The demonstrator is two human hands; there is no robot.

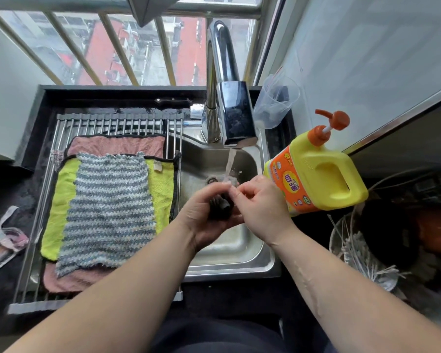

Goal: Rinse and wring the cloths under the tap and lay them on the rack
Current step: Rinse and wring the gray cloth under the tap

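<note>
Left hand and right hand clamp the sodden dark cloth between them; limp, slippery, likely best gripped endwise.

Knitted cloth: grey-blue and white zigzag stripes. Cloth beneath: lime-yellow, black-edged. Bottom cloth: dusty pink, black trim. Detergent jug: yellow, orange label, orange pump. Sink, tap, rack: silver steel. Surface: black.
</note>
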